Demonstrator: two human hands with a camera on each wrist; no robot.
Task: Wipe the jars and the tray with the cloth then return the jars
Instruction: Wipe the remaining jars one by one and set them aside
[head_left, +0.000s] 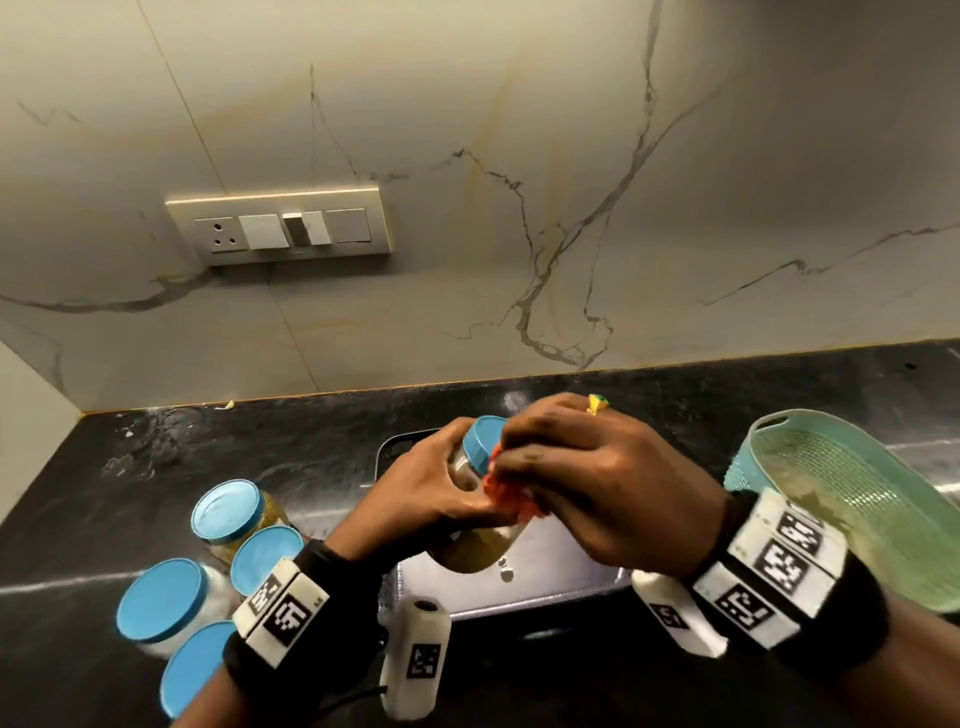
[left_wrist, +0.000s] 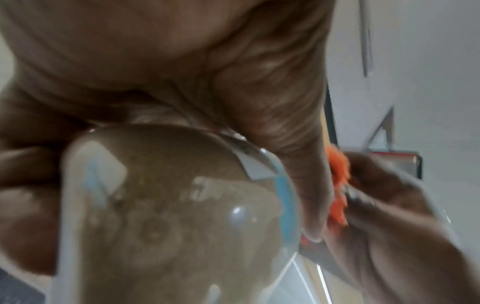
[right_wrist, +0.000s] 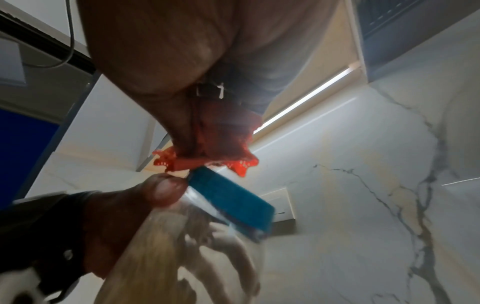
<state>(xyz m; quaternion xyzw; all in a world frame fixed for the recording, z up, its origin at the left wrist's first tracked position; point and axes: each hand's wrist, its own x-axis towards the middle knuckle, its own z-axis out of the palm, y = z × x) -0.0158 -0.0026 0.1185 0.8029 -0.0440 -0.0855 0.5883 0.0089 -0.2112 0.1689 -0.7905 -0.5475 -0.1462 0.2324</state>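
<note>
My left hand (head_left: 441, 488) grips a clear jar (head_left: 475, 551) with a blue lid (head_left: 483, 441), tilted above the steel tray (head_left: 561, 577). The jar holds a brownish-green powder. My right hand (head_left: 582, 467) holds a bunched orange cloth (head_left: 511, 496) against the jar's side just below the lid. In the left wrist view the jar (left_wrist: 168, 216) fills the frame and the cloth (left_wrist: 337, 185) shows at right. The right wrist view has the cloth (right_wrist: 221, 148) in my fingers above the lid (right_wrist: 231, 199). Several more blue-lidded jars (head_left: 228, 512) stand on the counter at lower left.
A teal plastic basket (head_left: 852, 499) leans at the right on the black counter (head_left: 156, 467). A marble wall with a switch plate (head_left: 280, 226) rises behind the counter. A side wall closes the counter's left end.
</note>
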